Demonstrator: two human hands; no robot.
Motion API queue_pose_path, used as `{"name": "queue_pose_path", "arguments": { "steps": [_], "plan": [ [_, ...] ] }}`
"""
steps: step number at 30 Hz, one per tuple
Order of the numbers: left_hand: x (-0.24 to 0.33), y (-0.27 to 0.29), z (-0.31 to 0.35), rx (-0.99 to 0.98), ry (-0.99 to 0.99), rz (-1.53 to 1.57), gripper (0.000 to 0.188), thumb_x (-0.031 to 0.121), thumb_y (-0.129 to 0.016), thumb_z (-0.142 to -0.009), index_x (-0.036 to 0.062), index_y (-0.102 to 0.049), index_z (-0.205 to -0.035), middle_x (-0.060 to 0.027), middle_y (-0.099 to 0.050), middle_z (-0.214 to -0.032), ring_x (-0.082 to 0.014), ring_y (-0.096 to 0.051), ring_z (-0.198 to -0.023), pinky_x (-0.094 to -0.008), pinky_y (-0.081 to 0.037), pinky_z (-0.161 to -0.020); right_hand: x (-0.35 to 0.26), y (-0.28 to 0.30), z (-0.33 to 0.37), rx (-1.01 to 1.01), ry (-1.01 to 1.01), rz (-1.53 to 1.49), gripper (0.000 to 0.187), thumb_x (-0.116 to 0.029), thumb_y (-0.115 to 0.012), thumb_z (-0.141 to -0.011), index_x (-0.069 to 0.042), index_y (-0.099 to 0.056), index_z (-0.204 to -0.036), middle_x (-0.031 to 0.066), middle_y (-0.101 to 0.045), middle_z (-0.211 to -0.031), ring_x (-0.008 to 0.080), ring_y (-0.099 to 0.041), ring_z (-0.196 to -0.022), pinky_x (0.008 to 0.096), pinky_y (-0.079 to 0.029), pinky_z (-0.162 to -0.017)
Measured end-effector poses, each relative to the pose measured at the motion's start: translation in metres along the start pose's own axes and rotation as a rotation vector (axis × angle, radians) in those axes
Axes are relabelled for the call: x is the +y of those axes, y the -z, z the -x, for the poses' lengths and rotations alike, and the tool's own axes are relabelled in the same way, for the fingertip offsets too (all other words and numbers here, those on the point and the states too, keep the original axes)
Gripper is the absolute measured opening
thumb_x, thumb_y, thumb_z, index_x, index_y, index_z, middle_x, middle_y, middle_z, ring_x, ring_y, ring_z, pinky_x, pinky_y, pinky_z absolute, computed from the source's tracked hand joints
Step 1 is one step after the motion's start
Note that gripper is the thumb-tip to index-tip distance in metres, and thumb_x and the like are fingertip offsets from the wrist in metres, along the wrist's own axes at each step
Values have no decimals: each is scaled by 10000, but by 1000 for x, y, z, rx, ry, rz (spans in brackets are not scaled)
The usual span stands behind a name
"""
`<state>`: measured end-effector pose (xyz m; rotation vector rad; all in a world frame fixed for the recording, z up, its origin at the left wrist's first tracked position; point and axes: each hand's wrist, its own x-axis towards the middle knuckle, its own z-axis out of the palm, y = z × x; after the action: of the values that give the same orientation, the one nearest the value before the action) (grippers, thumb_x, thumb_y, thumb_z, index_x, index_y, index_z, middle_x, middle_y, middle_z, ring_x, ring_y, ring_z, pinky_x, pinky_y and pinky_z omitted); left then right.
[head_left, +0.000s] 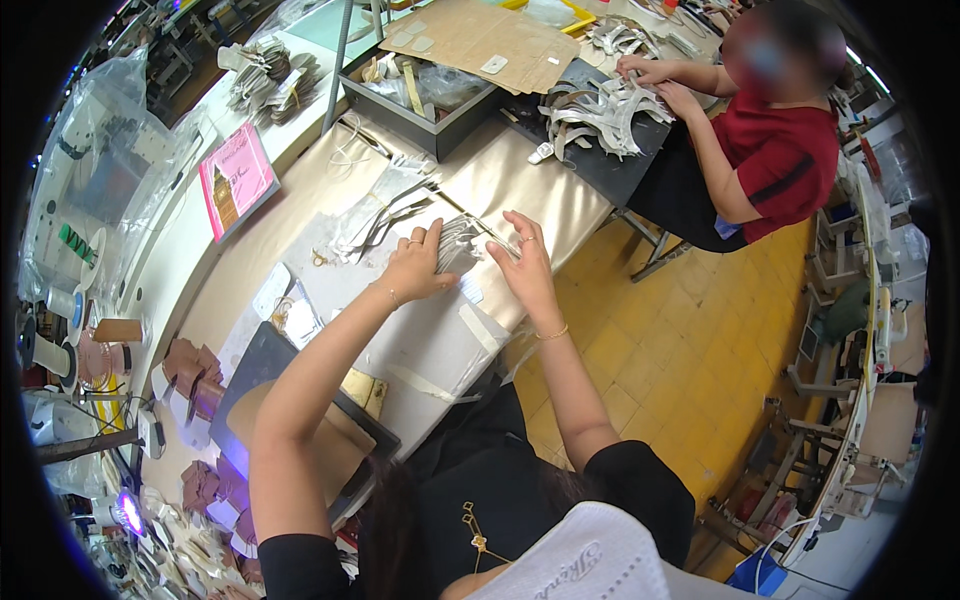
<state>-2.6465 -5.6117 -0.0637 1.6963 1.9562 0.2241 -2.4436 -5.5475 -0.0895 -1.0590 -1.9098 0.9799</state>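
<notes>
My left hand [418, 268] rests on the table with its fingers and thumb around the left side of a stack of thin, pale cut strips [458, 240]. Just right of that stack is my right hand [528, 268], its fingers curved and apart, with the thumb near the strips' ends. I see nothing held in it. Several loose dark-edged strips [385, 222] lie beyond my left hand on a grey sheet [400, 335].
A grey bin [435, 128] with brown cardboard [480, 40] on top stands at the back. A pink booklet [238, 180] lies left, a dark tray [370, 420] nearer me. At right, a person in red [780, 160] handles white cut pieces [600, 115] on a dark board.
</notes>
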Motion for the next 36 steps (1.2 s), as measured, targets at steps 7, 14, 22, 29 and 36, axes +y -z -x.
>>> {"name": "queue_pose_path", "arguments": {
  "steps": [7,14,22,29,36],
  "plan": [
    [-15,-29,-9,151,58,-201,1377,703,-790,-594,76,-93,-1602,-225,-335,-1550,-471,-374,-1334,-555,-327,-1042,-2,-22,11,-86,231,77,534,-387,-573,-996,-128,-500,-1456,152,-354,-1577,375,-304,-1462,496,-257,-1188],
    [-24,-20,0,87,-6,-168,1415,753,-770,-574,16,-110,-1585,-259,-175,-1622,-510,-278,-1420,-583,-281,-1134,-7,-34,2,-332,419,353,522,-386,-489,-1026,-231,-435,-1522,86,-235,-1652,358,-176,-1521,601,-95,-1203],
    [-28,86,119,-91,-18,-217,1158,742,-697,-734,14,-298,-1542,-265,-228,-1604,-495,-268,-1444,-496,-278,-1194,-6,-27,5,-276,567,580,563,-443,-586,-966,-317,-463,-1501,85,-139,-1679,366,-94,-1539,601,-37,-1205],
    [-60,124,296,392,249,-23,760,473,-664,-920,-6,-438,-1464,-235,-445,-1497,-367,-388,-1421,-427,-318,-1167,-25,-22,4,-61,487,372,639,-493,-581,-969,-213,-426,-1522,98,-119,-1679,364,-145,-1528,611,-119,-1199],
    [-97,35,322,774,522,159,528,431,-599,-950,36,-605,-1300,-210,-601,-1288,-380,-553,-1215,-431,-402,-1062,-95,-52,37,6,561,71,589,-378,-628,-978,-86,-464,-1463,157,-261,-1614,358,-241,-1493,469,-251,-1202]
  ]
}}
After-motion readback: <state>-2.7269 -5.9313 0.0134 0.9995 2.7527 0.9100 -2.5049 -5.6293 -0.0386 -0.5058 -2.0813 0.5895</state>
